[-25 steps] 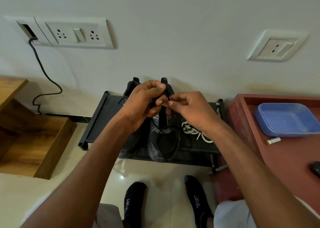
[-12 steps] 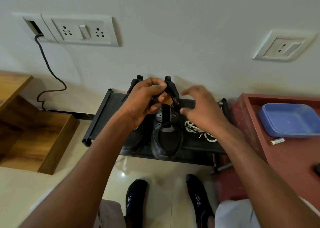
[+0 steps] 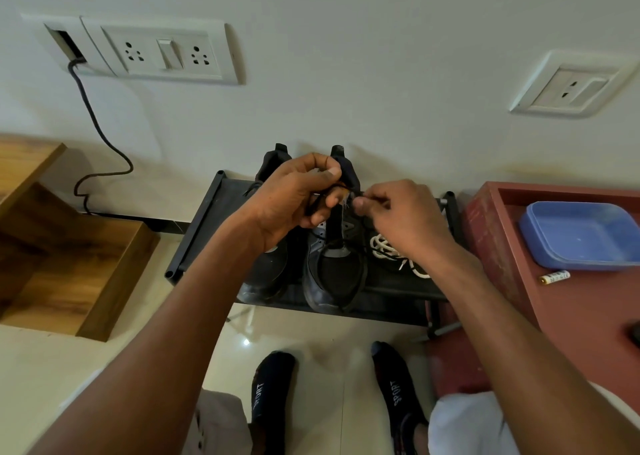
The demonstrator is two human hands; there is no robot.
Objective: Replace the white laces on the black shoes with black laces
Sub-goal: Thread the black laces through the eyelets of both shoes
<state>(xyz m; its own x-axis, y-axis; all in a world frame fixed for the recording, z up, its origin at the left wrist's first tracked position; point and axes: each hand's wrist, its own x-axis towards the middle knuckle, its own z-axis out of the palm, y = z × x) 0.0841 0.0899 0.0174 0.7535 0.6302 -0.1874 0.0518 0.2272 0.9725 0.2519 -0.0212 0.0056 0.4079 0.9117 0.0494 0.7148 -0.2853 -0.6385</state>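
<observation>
Fingers of both hands pinch a black lace (image 3: 360, 271), hiding the right shoe (image 3: 334, 274) eyelets.

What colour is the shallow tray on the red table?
Blue tray, clearest in the head view.

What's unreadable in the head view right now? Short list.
- Eyelets of the right shoe: hidden behind the left hand and right hand.
- Left shoe: lacing covered by the left wrist.
- White laces: partly under the right wrist.
- Battery: print too small.
- Dark object: cut by the right edge.
</observation>
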